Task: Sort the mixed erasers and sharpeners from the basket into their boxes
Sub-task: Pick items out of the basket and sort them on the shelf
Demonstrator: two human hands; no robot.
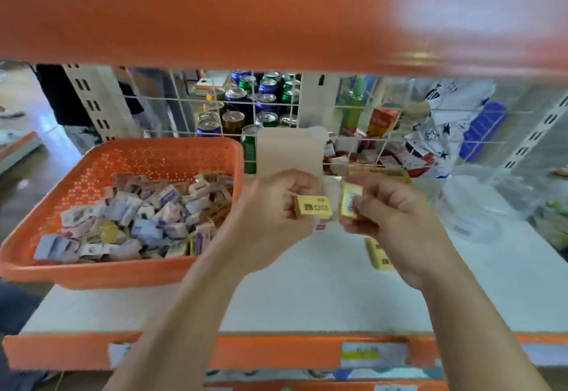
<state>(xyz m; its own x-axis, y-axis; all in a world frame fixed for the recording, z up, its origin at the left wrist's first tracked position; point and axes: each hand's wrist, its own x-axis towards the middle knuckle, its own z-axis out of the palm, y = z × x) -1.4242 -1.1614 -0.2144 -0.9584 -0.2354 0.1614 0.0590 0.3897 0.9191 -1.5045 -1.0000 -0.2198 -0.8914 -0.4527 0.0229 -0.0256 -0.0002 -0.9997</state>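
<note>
Yellow erasers number three: first eraser (313,206) pinched by the left hand (276,206), second eraser (349,204) pinched by the right hand (390,215), both just before one open beige box (289,147), third eraser (379,253) lying on the white shelf (307,298), so boxing seems in hand, needing a drop inside; one orange basket (92,273) holds an uncountable heap.

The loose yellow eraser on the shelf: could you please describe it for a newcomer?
Find the white shelf right of the orange basket. Just below the right hand lies one yellow eraser. It alone lies on the bare shelf, neither held nor in the basket.
</note>
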